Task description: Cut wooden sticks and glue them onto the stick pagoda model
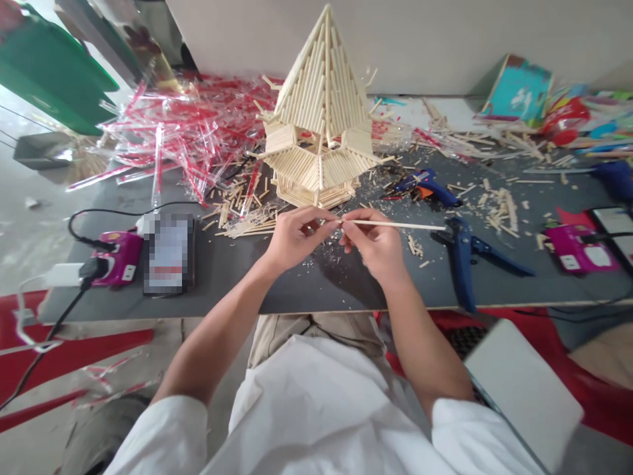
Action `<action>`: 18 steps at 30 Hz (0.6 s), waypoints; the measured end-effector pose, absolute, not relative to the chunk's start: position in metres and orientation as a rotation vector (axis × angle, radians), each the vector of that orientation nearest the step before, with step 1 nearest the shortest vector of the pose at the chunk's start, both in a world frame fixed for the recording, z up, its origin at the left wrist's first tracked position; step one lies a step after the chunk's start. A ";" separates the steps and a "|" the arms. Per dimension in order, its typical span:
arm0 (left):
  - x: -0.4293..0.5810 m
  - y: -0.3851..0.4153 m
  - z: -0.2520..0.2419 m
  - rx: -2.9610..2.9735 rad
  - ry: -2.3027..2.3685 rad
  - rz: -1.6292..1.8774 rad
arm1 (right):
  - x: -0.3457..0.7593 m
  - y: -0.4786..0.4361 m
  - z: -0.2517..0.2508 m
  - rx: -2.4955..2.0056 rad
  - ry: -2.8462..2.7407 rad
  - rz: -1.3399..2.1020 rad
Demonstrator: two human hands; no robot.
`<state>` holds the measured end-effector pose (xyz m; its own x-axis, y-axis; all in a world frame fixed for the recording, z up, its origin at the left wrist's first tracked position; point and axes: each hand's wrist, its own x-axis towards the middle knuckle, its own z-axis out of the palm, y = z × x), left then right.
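A thin pale wooden stick (405, 225) runs to the right from between my fingertips, its far tip by the blue-handled cutter (463, 254). My right hand (374, 244) pinches it near its left end. My left hand (300, 236) meets it there, thumb and forefinger closed on that same end; the exact contact is small and partly hidden. Just beyond my hands stands a pagoda-like model (321, 119) built of glued sticks, with a tall pointed roof over a wider lower one. A blue glue gun (429, 187) lies right of the model.
Clear-and-red plastic wrappers (198, 125) are heaped at the back left. Cut stick pieces (499, 210) litter the dark table (316, 290). A phone (169, 254) and a purple power socket (119, 256) lie at left; another purple socket (578, 249) is at right.
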<state>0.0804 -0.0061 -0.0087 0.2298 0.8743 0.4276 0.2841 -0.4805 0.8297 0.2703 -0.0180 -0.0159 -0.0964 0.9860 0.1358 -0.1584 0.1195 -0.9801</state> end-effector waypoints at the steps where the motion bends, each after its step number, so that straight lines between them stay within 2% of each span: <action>1: 0.081 -0.006 -0.009 1.902 1.063 1.243 | 0.269 -0.018 -0.018 -0.942 -1.220 1.276; 11: 0.081 -0.006 -0.008 2.024 1.118 1.138 | 0.270 -0.021 -0.030 -1.069 -1.176 1.318; 18: 0.079 -0.006 -0.006 2.060 1.110 1.075 | 0.266 -0.022 -0.029 -0.993 -1.139 1.345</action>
